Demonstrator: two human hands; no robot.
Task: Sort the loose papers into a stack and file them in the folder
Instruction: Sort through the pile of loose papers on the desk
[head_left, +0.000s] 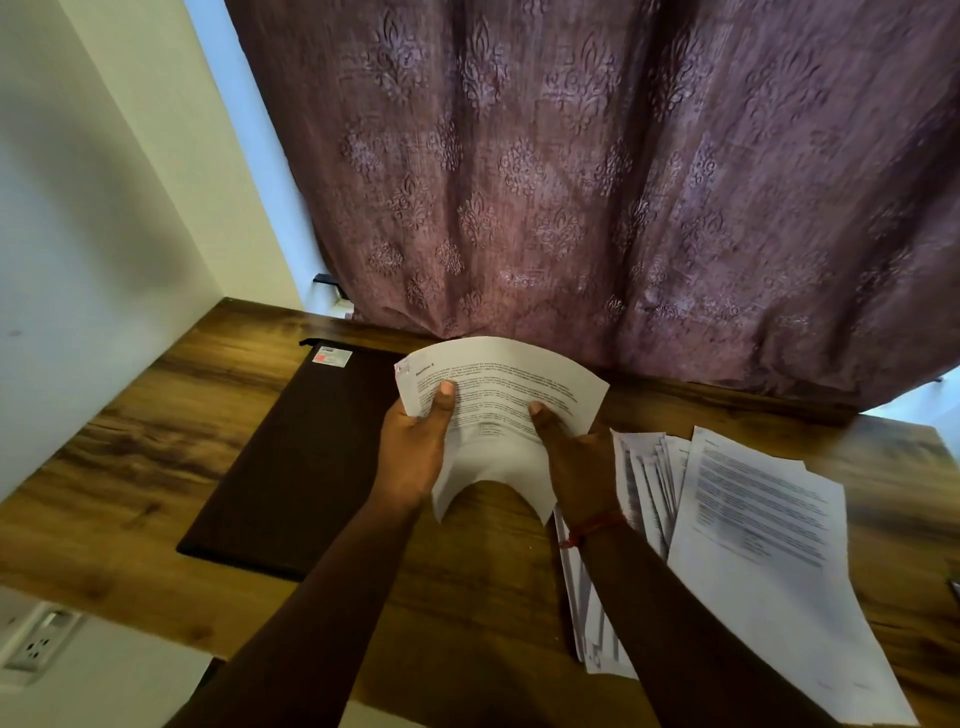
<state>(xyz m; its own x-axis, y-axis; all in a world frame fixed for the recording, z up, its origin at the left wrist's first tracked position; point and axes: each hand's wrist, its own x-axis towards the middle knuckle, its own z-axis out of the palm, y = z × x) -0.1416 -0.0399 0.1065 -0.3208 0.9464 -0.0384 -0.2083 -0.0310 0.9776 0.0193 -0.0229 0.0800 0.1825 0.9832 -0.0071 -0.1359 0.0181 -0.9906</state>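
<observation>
Head view showed two hands: the left hand (415, 447) and right hand (576, 462) each pinched one sheet (498, 410) by a side edge, thumbs on top, above the desk (467, 597). Squaring it on the wood before stacking would probably help. One fanned pile of loose papers (727, 530) lay right; one dark folder (301, 457), closed, lay left, farther back.

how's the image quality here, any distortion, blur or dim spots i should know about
Head view: strong wide-angle bending, so the desk edges and wall lines bow. Light is dim and warm, with daylight only at the curtain edges. Text on the held sheets is soft, the loose papers blurrier toward the right edge. The dark folder shows almost no detail. Left hand and right hand look underexposed.
</observation>
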